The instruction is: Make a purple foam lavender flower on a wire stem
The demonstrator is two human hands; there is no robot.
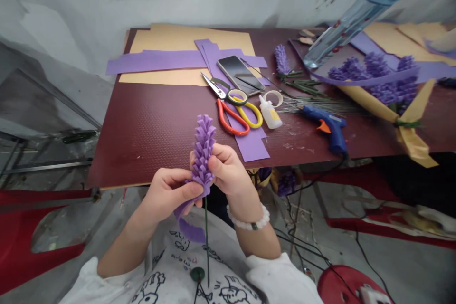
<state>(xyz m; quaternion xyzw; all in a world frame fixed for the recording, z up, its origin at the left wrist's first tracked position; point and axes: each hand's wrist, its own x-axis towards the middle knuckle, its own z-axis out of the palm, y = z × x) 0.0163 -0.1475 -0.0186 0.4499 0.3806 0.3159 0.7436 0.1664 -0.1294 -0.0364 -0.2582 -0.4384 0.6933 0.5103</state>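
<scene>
Both hands hold a purple paper flower (204, 149) upright over the table's front edge, its looped petals stacked around a thin green stem (207, 247). My left hand (169, 194) pinches the flower's base, where a loose purple strip (192, 232) curls down below the fingers. My right hand (228, 171) grips the flower's right side with thumb and fingers; a bead bracelet is on that wrist. Beyond the hands lie scissors (231, 116) with red and yellow handles, a small white glue bottle (270, 113) and a roll of tape (237, 97).
A phone (240, 75) rests on purple strips (156, 60) and tan sheets (149, 38). To the right are a blue glue gun (329, 126), wire stems (320, 105), a wrapped purple bouquet (377, 76) and a blue water bottle (359, 14). Red stools (35, 237) stand below the table (121, 142).
</scene>
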